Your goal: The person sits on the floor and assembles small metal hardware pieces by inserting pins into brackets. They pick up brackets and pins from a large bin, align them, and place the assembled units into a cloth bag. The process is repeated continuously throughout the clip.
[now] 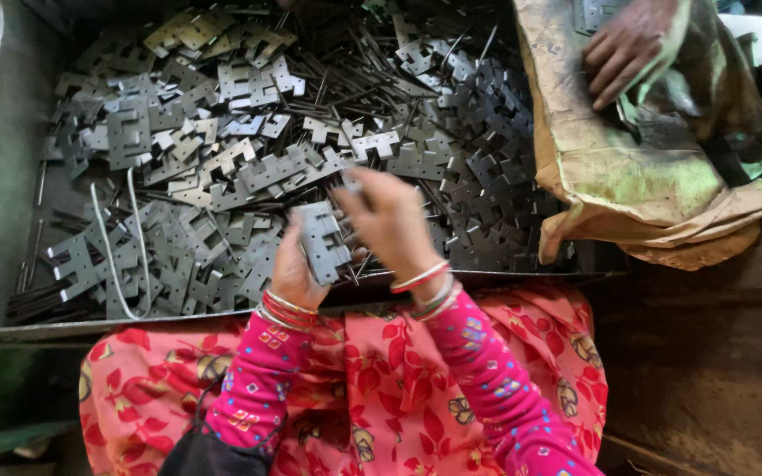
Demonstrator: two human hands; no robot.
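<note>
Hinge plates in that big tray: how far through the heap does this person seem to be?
Done: no finished stack is visible, so I cannot tell how many are done. In hand: the left hand holds a grey hinge plate, and the right hand is at its top edge holding a thin pin. Left: the metal tray holds a large heap of loose plates and pins.

Hinge plates (pixel 249 167): far too many to count, heaped loose in one metal tray (pixel 11 176). Thin pins (pixel 328 88): likewise uncountable, scattered through the heap. One small stack of plates (pixel 324 242) in hand. Hands in view: three — left hand (pixel 293 269), right hand (pixel 390 225), one co-worker's hand (pixel 628 44). One sack (pixel 646 176). One white wire loop (pixel 121 256).
</note>
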